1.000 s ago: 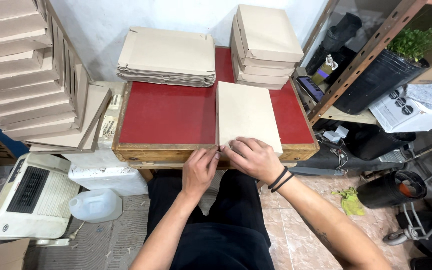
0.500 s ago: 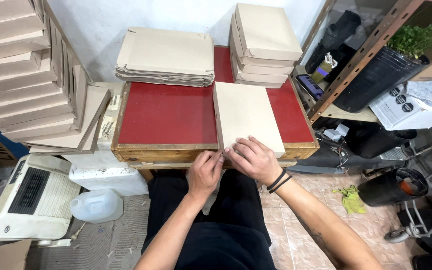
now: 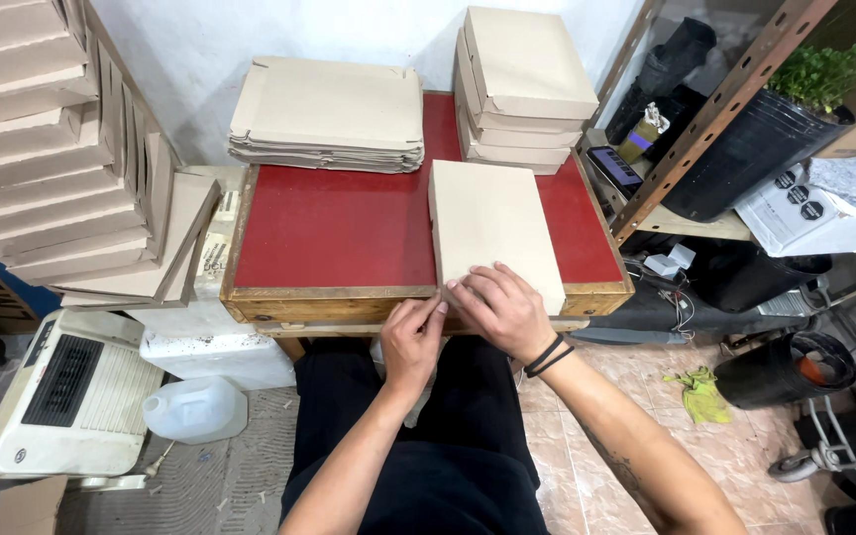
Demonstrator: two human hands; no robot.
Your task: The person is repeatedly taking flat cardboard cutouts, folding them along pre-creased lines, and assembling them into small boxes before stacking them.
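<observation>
cardboard box (image 3: pixel 495 230): folded flat-topped carton lying on the red worktop (image 3: pixel 334 233), its near end at the wooden front edge.
left hand (image 3: pixel 410 342): fingers pinched together on the box's near left corner flap.
right hand (image 3: pixel 505 309): spread and pressed flat on the box's near end, fingers touching the same corner.
handling: looks light and fairly stiff, yet thin board creases easily; best held by corners and folded edges.
surroundings: flat blanks stack (image 3: pixel 329 114) at rear left, finished boxes stack (image 3: pixel 522 89) at rear right.
</observation>
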